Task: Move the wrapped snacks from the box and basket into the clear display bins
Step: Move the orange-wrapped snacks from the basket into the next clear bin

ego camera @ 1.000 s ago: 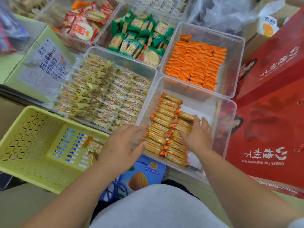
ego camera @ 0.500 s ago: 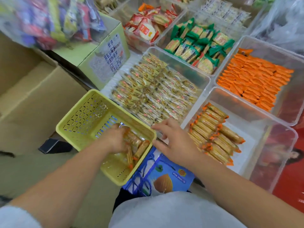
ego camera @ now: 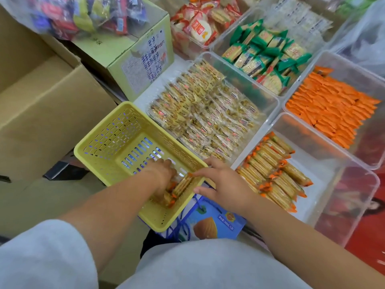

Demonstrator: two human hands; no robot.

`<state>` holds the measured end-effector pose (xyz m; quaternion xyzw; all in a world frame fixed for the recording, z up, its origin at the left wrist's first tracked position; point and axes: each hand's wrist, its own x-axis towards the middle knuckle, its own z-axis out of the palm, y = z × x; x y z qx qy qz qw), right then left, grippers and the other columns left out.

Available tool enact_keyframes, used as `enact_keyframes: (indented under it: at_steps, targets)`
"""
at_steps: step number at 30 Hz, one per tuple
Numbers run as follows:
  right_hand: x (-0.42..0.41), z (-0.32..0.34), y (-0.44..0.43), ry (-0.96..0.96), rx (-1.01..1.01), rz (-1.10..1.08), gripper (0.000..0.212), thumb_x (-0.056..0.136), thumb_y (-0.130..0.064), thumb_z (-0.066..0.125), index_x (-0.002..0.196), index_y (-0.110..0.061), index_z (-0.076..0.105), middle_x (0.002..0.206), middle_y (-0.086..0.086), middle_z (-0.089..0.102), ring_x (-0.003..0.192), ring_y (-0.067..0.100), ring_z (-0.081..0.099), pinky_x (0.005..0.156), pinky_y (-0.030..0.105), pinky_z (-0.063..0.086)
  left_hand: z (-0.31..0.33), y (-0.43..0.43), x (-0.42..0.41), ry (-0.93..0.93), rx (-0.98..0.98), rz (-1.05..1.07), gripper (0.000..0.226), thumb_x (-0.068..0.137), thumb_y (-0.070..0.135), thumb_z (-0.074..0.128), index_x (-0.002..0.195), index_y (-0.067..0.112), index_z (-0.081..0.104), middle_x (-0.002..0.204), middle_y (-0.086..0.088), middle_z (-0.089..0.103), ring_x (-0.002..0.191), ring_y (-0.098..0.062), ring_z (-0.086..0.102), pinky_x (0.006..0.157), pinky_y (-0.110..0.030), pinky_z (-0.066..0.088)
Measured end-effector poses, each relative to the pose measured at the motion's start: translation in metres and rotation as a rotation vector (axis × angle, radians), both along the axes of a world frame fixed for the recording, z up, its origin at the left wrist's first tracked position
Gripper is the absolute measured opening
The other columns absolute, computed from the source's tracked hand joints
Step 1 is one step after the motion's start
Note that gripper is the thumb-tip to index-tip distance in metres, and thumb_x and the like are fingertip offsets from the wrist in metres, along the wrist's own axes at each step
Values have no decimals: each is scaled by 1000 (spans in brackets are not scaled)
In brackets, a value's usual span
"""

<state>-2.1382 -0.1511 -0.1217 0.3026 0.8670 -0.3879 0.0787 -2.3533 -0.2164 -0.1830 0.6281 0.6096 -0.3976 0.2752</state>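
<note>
Hands both at the yellow perforated plastic basket (ego camera: 104,142). The basket sits tilted at front left, and its near corner overlaps a blue printed carton with a cord handle (ego camera: 214,224).

Left hand (ego camera: 161,176): reaches down into the basket's near-right corner. Fingers are curled downward round a small stack of clear-wrapped cracker bars with orange ends (ego camera: 183,187), with the fingertips hidden among the packets. One bar stands on edge against the hand. The others lie under it on the basket floor.

Right hand (ego camera: 229,184): just outside the basket's right wall. Fingers are loose and spread, holding nothing. The forefinger tip touches the upper orange end of the standing bar. The thumb lies close to the outer face of the wall; cannot tell whether it touches.

Clear rectangular plastic bin (ego camera: 354,197), just right of the right hand: holds rowed cracker bars (ego camera: 275,176) of the same kind, packed in two neat rows along its left side.

Other clear bins:
- Directly behind the basket and just beside its far rim: yellow-labelled crackers in transparent wrap (ego camera: 204,122), full.
- Far right: plain orange packets (ego camera: 333,109), stacked flat.
- Behind the yellow-labelled crackers: green-edged packets (ego camera: 264,53).
- Left of the green-edged packets: red-and-white round cracker packs (ego camera: 200,24).

Surroundings:
- Left: large brown cardboard box (ego camera: 41,101).
- Behind the box: pale green carton with a printed label (ego camera: 129,59).
- On top of the carton: clear bag of mixed coloured sweets (ego camera: 83,17).
- Lower right edge: red printed box (ego camera: 373,236), partly seen through the bin wall.
- Bottom left: grey sleeve (ego camera: 41,257).
</note>
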Motion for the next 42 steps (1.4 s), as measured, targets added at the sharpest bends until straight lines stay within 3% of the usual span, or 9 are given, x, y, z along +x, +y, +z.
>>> enact_keyframes:
  at_steps: [8,12,15,21,26,31,37,40,42]
  targets:
    - [2,-6,-1,31,-20,-31,50,92,-58,60,137,-36,58,153,0,38,138,21,42,104,39,43,7,0,1,-87,-70,58,77,79,51,82,146,25,53,149,-5,38,127,-26,53,101,-41,53]
    - [3,-7,-2,51,-27,-40,50,91,-57,60,136,-34,59,151,0,38,138,20,41,104,34,39,6,-3,1,-117,-114,116,60,78,51,81,129,27,61,115,4,64,98,-17,62,84,-32,57]
    - [3,-7,-4,66,-33,-50,49,92,-55,61,136,-33,59,150,0,40,140,19,39,103,31,36,11,-4,-6,-140,-125,171,55,76,46,83,121,26,61,105,5,65,93,-17,64,81,-33,57]
    - [4,-4,-4,68,-24,-49,48,93,-53,61,137,-33,59,150,0,40,139,18,39,102,30,36,35,13,-42,-79,0,377,55,75,40,82,120,17,60,109,-1,65,95,-23,65,75,-34,56]
    - [4,-5,-5,91,-35,-63,48,93,-52,63,136,-32,60,149,2,42,141,19,37,104,31,36,26,12,-23,-223,301,735,55,84,42,77,123,9,57,93,1,65,74,-18,65,52,-24,48]
    - [4,-7,-5,93,-40,-62,47,93,-50,65,135,-32,61,148,2,43,142,20,36,103,28,32,-3,4,19,-395,195,1086,71,87,37,79,142,13,42,125,-9,63,94,-26,67,67,-34,58]
    - [3,-7,-6,102,-56,-78,45,93,-49,65,135,-32,61,148,3,42,143,22,35,109,39,38,-10,0,16,-568,123,1405,56,79,26,86,125,11,56,105,-15,73,85,-34,74,64,-41,63]
    - [3,-6,-6,98,-63,-80,44,94,-49,65,135,-33,60,149,3,41,145,22,33,111,43,39,-7,-1,6,-632,22,1418,58,74,30,90,123,12,65,104,-13,77,92,-35,76,84,-53,63]
    - [3,-6,-5,100,-64,-84,44,93,-49,65,135,-33,60,150,2,41,144,21,34,111,41,39,-4,-2,2,-651,-44,1410,87,60,40,95,134,13,59,119,-14,73,110,-36,70,99,-55,56]
